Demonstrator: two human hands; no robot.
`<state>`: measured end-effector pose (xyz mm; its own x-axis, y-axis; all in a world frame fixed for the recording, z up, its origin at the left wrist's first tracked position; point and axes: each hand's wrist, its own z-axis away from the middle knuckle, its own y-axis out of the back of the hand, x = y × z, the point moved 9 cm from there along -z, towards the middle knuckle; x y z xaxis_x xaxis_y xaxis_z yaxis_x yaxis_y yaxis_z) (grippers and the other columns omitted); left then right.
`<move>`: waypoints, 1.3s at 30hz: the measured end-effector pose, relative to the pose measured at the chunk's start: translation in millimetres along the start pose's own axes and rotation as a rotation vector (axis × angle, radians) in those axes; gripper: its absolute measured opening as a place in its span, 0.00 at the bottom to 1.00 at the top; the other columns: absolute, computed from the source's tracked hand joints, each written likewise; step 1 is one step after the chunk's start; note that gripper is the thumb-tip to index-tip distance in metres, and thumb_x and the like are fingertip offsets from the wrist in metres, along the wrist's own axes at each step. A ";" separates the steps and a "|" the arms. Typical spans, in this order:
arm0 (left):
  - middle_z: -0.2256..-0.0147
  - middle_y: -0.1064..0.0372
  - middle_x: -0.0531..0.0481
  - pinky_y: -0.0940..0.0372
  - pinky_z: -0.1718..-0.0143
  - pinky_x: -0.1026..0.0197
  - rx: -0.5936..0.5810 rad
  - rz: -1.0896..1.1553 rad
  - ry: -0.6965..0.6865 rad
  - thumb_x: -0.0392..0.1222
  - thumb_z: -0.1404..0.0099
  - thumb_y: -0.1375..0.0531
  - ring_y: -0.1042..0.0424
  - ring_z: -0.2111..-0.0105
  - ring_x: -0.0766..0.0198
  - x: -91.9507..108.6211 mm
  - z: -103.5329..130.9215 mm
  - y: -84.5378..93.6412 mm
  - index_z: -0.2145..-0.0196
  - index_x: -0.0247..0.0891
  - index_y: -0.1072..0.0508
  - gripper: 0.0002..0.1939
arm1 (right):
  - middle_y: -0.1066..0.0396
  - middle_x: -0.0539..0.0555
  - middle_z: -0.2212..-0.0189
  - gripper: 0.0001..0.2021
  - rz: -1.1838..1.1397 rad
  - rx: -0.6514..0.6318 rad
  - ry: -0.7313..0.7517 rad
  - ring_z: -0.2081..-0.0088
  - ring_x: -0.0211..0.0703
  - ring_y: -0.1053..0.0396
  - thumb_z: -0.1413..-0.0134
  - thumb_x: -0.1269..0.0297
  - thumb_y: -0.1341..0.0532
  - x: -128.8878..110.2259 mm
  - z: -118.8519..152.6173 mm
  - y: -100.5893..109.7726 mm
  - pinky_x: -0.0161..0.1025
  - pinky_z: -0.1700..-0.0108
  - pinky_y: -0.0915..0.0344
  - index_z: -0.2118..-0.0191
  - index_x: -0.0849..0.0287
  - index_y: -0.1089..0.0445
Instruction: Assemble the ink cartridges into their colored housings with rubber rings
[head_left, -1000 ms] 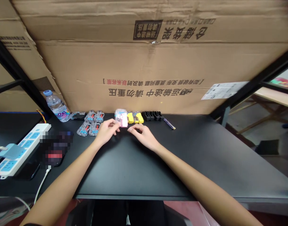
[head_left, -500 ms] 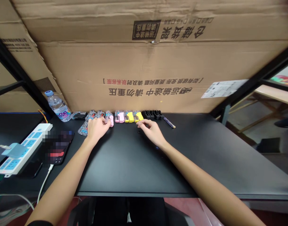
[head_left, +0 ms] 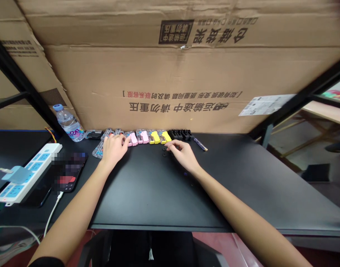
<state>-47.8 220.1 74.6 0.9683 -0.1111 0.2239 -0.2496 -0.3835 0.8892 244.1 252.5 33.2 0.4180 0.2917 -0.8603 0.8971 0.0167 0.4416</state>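
My left hand (head_left: 114,147) reaches to the back of the black table, its fingers curled at the left end of a pink-and-clear plastic piece (head_left: 133,139), shaped like a small pistol. The fingertips partly cover that piece. To its right a second pink piece (head_left: 143,137) and two yellow pieces (head_left: 154,137) lie in a row. Clear pieces (head_left: 98,150) lie partly under my left hand. My right hand (head_left: 183,154) rests beside the right yellow piece, loosely bent with a gap between thumb and fingers. Small dark round bits (head_left: 164,150) lie by its fingertips.
Several black parts (head_left: 181,134) and a slim purple stick (head_left: 200,144) lie right of the row. A water bottle (head_left: 69,122), power strip (head_left: 30,172) and phone (head_left: 72,172) with a cable occupy the left. Cardboard (head_left: 158,70) stands behind the table.
The pink piece at my left hand has gone from tilted to lined up in the row. My right hand has shifted slightly right, showing more of the dark bits.
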 end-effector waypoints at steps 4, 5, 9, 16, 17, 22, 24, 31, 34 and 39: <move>0.54 0.19 0.37 0.37 0.48 0.49 -0.020 0.059 -0.128 0.47 0.21 0.48 0.24 0.51 0.45 15.0 3.6 -7.5 0.55 0.39 0.18 0.19 | 0.18 0.56 0.67 0.15 0.012 0.005 0.007 0.59 0.56 0.24 0.38 0.52 0.38 5.1 -0.7 1.9 0.48 0.53 0.32 0.62 0.55 0.18; 0.52 0.19 0.37 0.37 0.47 0.48 -0.040 0.055 -0.152 0.46 0.22 0.47 0.24 0.50 0.44 18.0 4.6 -11.4 0.54 0.39 0.17 0.18 | 0.18 0.56 0.67 0.15 0.015 0.002 0.011 0.59 0.55 0.24 0.37 0.52 0.38 7.5 -1.1 1.8 0.48 0.53 0.31 0.62 0.55 0.18; 0.45 0.21 0.36 0.39 0.43 0.44 -0.120 0.050 -0.210 0.44 0.23 0.45 0.26 0.45 0.42 23.3 6.9 -25.8 0.50 0.38 0.19 0.16 | 0.18 0.56 0.65 0.15 0.022 0.001 0.025 0.59 0.55 0.24 0.36 0.52 0.38 16.9 -2.9 2.0 0.48 0.53 0.31 0.60 0.55 0.18; 0.33 0.32 0.36 0.42 0.35 0.40 -0.171 0.087 -0.229 0.44 0.24 0.44 0.35 0.34 0.40 22.3 9.7 -27.7 0.37 0.37 0.26 0.22 | 0.18 0.57 0.66 0.16 0.056 0.003 0.028 0.60 0.56 0.24 0.38 0.51 0.38 13.0 -2.8 2.3 0.50 0.53 0.31 0.61 0.56 0.18; 0.33 0.32 0.36 0.42 0.35 0.40 -0.157 0.086 -0.221 0.44 0.24 0.44 0.36 0.33 0.40 22.5 9.4 -22.4 0.37 0.37 0.26 0.22 | 0.18 0.58 0.66 0.15 0.056 0.006 0.031 0.60 0.56 0.24 0.38 0.51 0.38 11.4 -2.5 2.6 0.50 0.53 0.31 0.61 0.56 0.18; 0.43 0.23 0.35 0.35 0.41 0.45 -0.045 -0.027 -0.001 0.41 0.22 0.49 0.27 0.42 0.41 5.8 2.5 19.3 0.42 0.36 0.23 0.20 | 0.18 0.58 0.66 0.15 0.065 0.019 0.056 0.59 0.56 0.24 0.39 0.53 0.39 4.2 -1.2 3.4 0.50 0.54 0.31 0.62 0.56 0.19; 0.52 0.19 0.36 0.31 0.47 0.46 -0.098 -0.098 0.133 0.44 0.22 0.50 0.22 0.49 0.42 -7.6 1.7 25.3 0.47 0.38 0.21 0.19 | 0.18 0.57 0.66 0.15 0.089 0.018 0.070 0.60 0.56 0.24 0.39 0.53 0.40 2.0 -1.2 3.0 0.49 0.55 0.32 0.62 0.56 0.19; 0.60 0.19 0.36 0.30 0.55 0.50 -0.372 -0.223 0.181 0.50 0.25 0.47 0.19 0.55 0.41 -15.8 7.4 -1.0 0.65 0.39 0.19 0.20 | 0.18 0.58 0.62 0.11 0.349 0.143 0.241 0.57 0.56 0.25 0.36 0.59 0.41 -5.8 -6.9 28.6 0.53 0.50 0.32 0.60 0.55 0.20; 0.64 0.21 0.38 0.34 0.60 0.52 -0.366 -0.198 0.103 0.51 0.25 0.47 0.20 0.59 0.43 -7.5 7.7 -8.6 0.69 0.39 0.21 0.21 | 0.17 0.59 0.58 0.11 0.520 0.199 0.276 0.53 0.60 0.26 0.37 0.63 0.42 -1.6 -11.0 44.7 0.57 0.46 0.35 0.57 0.55 0.21; 0.74 0.28 0.45 0.45 0.68 0.58 -0.351 -0.011 -0.108 0.53 0.26 0.45 0.28 0.71 0.55 18.9 12.4 -23.9 0.76 0.40 0.30 0.22 | 0.19 0.63 0.48 0.18 0.648 0.136 0.265 0.45 0.65 0.27 0.37 0.66 0.43 12.0 -15.9 46.8 0.60 0.44 0.35 0.46 0.57 0.23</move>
<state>-23.6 215.9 52.7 0.9594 -0.2118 0.1864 -0.2011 -0.0498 0.9783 288.8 272.0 47.5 0.8397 0.4258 -0.3371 0.4972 -0.3530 0.7926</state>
